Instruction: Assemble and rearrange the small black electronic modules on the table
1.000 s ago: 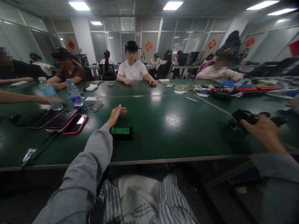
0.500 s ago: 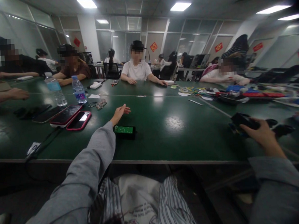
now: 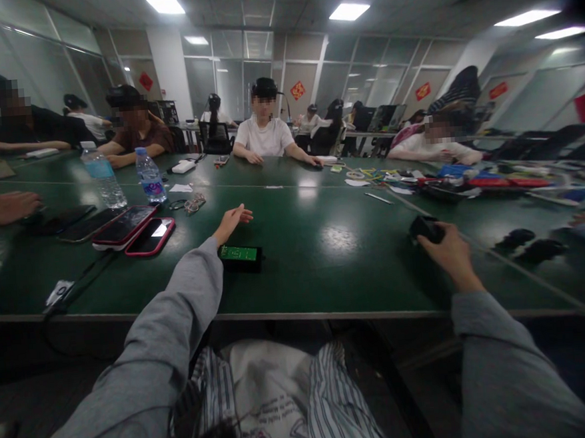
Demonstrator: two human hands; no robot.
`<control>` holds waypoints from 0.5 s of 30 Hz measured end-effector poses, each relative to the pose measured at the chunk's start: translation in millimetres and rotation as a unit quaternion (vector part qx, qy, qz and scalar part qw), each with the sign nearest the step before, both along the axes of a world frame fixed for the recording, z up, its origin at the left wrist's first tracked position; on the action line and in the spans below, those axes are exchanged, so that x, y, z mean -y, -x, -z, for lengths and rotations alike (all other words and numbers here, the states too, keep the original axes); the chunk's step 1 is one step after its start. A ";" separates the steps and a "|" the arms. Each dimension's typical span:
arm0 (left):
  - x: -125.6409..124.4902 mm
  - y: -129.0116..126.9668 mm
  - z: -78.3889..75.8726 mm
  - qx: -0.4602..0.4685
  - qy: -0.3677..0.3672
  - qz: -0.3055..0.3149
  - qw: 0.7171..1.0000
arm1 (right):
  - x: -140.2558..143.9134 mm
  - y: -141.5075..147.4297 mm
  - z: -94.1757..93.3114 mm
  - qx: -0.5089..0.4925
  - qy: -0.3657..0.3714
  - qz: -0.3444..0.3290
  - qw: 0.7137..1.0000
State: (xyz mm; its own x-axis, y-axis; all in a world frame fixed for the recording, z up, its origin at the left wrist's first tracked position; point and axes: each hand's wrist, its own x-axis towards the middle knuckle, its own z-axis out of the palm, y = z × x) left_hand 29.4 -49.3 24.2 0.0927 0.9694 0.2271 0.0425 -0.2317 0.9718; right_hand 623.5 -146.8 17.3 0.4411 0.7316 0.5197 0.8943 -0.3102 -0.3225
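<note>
Arms (image 3: pixel 179 320) extend — left hand (image 3: pixel 231 224) loosely spread near a green display (image 3: pixel 241 253), right hand (image 3: pixel 449 249) clasping a black block (image 3: pixel 425 228).

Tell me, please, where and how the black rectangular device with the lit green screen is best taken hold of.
Probably grip the black rectangular device by both long edges, near its right end, from above and the right: it lies screen up on the dark green table, while the left arm's grey fabric sleeve crowds its left end.

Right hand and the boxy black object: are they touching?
Touching. The head view shows the right hand gripping the boxy black object, its thumb laid against the near side.
</note>
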 end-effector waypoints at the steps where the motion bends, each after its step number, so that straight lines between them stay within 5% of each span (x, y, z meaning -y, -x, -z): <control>1: -0.3 -0.1 0.1 0.000 -0.002 0.002 1.000 | -4.8 17.2 -2.2 -0.037 0.031 -0.004 0.999; 4: -1.9 -0.5 0.4 -0.001 -0.005 0.004 1.000 | -18.0 75.5 -8.9 -0.070 0.062 -0.075 0.993; 8: -2.8 -1.7 -0.7 -0.014 0.006 0.002 1.000 | -29.2 169.6 -17.8 -0.076 0.073 -0.259 0.960; 15: -0.7 0.1 -2.6 -0.050 -0.012 -0.050 0.997 | -37.7 346.2 -26.0 -0.056 0.078 -0.558 0.824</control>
